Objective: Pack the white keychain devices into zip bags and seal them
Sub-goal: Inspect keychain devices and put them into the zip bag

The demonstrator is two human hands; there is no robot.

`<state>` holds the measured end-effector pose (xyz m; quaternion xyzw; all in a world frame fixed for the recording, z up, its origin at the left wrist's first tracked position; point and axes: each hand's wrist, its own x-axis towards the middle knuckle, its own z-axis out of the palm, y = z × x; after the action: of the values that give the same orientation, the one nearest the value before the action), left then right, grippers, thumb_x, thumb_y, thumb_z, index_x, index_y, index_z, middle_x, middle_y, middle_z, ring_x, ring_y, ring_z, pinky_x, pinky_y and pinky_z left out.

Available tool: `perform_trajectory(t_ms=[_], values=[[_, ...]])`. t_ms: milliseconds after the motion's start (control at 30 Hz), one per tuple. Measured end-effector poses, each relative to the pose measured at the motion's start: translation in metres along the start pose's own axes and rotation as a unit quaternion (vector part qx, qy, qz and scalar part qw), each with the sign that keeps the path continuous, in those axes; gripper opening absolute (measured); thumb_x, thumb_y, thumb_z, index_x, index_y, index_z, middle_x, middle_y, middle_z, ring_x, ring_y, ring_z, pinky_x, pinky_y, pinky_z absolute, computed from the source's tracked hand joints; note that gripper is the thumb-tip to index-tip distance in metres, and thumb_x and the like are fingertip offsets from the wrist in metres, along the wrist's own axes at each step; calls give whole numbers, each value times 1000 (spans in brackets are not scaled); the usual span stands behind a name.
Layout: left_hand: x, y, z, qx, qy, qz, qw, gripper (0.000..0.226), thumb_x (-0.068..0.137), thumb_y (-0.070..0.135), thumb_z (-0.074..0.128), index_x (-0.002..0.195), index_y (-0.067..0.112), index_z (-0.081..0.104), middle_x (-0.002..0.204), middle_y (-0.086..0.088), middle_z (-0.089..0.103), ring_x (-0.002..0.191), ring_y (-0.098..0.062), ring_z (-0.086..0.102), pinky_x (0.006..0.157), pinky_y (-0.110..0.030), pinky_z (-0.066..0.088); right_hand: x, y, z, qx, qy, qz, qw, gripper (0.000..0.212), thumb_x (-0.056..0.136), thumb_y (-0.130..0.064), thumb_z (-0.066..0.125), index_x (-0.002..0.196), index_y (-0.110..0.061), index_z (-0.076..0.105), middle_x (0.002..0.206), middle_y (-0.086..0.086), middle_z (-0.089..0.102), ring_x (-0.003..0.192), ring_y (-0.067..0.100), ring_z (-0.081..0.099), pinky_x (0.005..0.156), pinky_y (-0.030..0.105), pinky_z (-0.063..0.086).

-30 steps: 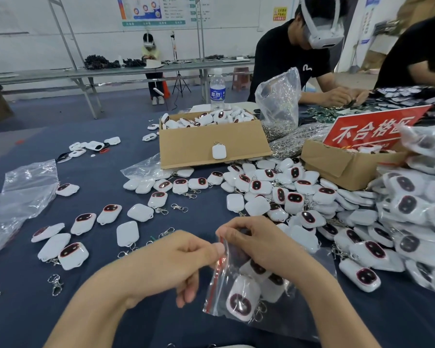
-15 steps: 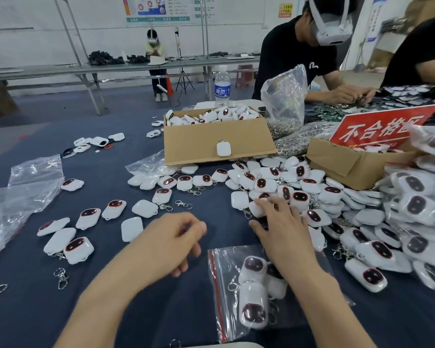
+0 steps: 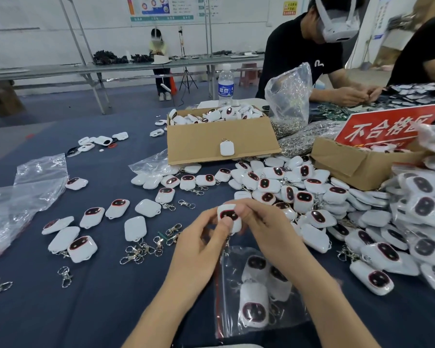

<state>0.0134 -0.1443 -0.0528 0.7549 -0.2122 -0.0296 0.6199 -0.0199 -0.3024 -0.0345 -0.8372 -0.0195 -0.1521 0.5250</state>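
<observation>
Both hands hold one white keychain device (image 3: 228, 216) with a dark red-rimmed face above the table's middle. My left hand (image 3: 203, 244) pinches its left side with thumb and fingers. My right hand (image 3: 261, 228) grips its right side and top. Below them a clear zip bag (image 3: 255, 292) with a red strip lies flat on the dark blue table (image 3: 106, 305), with several devices inside. A heap of loose devices (image 3: 294, 189) lies just to the right, and scattered devices (image 3: 91, 217) lie to the left.
An open cardboard box (image 3: 221, 141) full of devices stands behind the heap. A second box with a red sign (image 3: 384, 129) sits at right, beside filled bags (image 3: 425, 202). Loose metal clasps (image 3: 146, 247) and empty plastic bags (image 3: 23, 197) lie left. Other people work across the table.
The hands let go of the zip bag, which now lies flat. My right hand reached into the heap and brought back one device; both hands now hold it above the bag.
</observation>
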Motion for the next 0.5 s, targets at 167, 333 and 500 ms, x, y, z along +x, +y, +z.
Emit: perform_trajectory(t_ms=[167, 333, 500], values=[[1, -1, 0, -11, 3, 1, 1000, 14, 101, 32, 58, 98, 35, 72, 89, 6, 72, 82, -15, 65, 71, -14, 48, 0, -6, 0, -47, -2, 18, 999, 26, 104, -39, 49, 112, -32, 73, 69, -33, 62, 69, -9, 58, 68, 9, 42], [5, -1, -7, -93, 19, -22, 995, 11, 98, 33, 63, 102, 37, 72, 85, -5, 65, 77, -13, 62, 66, -19, 51, 5, -17, 7, -92, -28, -1, 995, 27, 107, -34, 45, 121, -32, 68, 75, -31, 62, 77, -11, 56, 71, 10, 40], [7, -1, -10, -104, 12, -44, 994, 6, 96, 29, 68, 93, 33, 72, 81, 11, 70, 70, -1, 61, 61, -14, 49, -1, -6, 17, 36, -20, 5, 999, 34, 106, -23, 48, 105, -53, 64, 91, -19, 71, 79, 2, 62, 74, 19, 51]])
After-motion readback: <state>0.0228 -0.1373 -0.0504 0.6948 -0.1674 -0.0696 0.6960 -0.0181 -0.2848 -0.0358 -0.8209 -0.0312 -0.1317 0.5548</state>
